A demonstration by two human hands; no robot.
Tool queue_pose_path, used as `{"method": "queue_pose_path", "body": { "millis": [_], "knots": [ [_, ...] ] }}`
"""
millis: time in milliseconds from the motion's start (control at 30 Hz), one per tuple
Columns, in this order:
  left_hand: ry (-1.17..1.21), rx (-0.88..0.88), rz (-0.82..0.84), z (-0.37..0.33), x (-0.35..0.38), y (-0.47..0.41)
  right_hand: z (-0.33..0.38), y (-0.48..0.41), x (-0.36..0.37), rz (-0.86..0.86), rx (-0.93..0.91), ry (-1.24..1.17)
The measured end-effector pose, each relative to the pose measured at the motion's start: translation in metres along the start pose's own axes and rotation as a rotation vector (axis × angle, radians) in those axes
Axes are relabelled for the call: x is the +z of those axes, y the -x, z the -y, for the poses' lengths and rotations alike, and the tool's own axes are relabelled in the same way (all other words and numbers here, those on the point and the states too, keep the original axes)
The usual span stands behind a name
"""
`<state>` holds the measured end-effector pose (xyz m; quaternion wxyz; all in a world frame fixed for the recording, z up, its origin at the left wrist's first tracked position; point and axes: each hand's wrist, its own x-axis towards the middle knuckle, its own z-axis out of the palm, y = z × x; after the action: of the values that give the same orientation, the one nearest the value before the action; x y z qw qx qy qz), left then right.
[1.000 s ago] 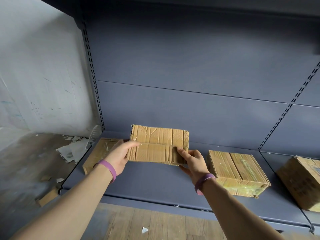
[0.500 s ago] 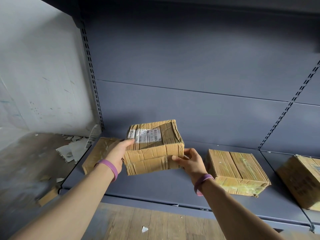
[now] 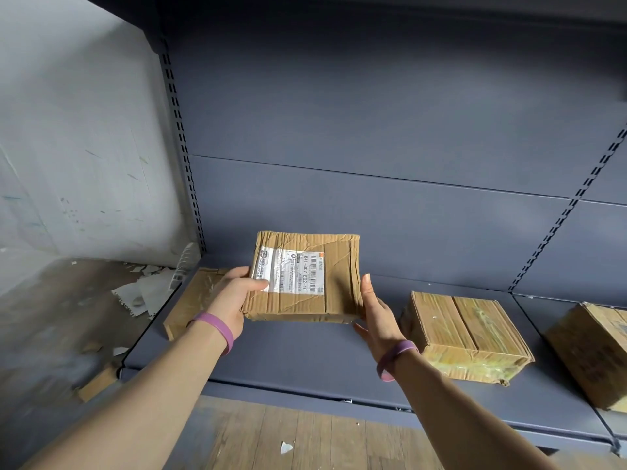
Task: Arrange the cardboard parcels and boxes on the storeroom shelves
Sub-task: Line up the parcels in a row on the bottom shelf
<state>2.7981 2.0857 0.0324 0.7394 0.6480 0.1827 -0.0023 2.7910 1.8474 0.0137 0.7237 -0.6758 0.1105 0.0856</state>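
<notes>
This is a storeroom fitted with shop-style racking. A dark grey metal back panel [image 3: 373, 113] runs between slotted uprights [image 3: 179, 130], with a flat metal shelf [image 3: 305, 361] set low down. The stock is plain brown cardboard: a creased parcel [image 3: 339, 276] bearing a printed shipping label [image 3: 288, 274] with a barcode, and taped boxes [image 3: 468, 337] sitting on the shelf. The surroundings are rough: a scuffed white wall [image 3: 84, 147], a worn plank floor [image 3: 305, 442] and torn paper scraps [image 3: 142, 293] lying beside the rack.
</notes>
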Motion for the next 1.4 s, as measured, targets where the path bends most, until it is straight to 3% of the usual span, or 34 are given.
{"method": "queue_pose_path", "body": {
  "millis": [400,700,933,1133,1267,1400],
  "knots": [
    [-0.055,-0.014,0.001,-0.005,0.005,0.004,-0.004,-0.005,-0.013,-0.056,-0.028,-0.068],
    [0.082,-0.094,-0.036,-0.026,0.022,0.015,-0.009,-0.009,-0.019,0.075,-0.098,-0.105],
    [0.013,-0.109,-0.001,-0.012,0.013,0.009,-0.016,-0.015,-0.023,0.118,-0.174,0.093],
    [-0.043,-0.035,-0.058,-0.006,0.006,0.006,0.006,-0.008,-0.023,0.359,-0.181,0.199],
    [-0.208,0.045,-0.038,-0.004,0.001,0.003,0.012,0.001,-0.024,0.469,-0.129,0.181],
    [-0.342,0.024,-0.113,0.002,-0.001,0.005,0.007,0.001,-0.013,0.31,-0.092,0.147]
  ]
}}
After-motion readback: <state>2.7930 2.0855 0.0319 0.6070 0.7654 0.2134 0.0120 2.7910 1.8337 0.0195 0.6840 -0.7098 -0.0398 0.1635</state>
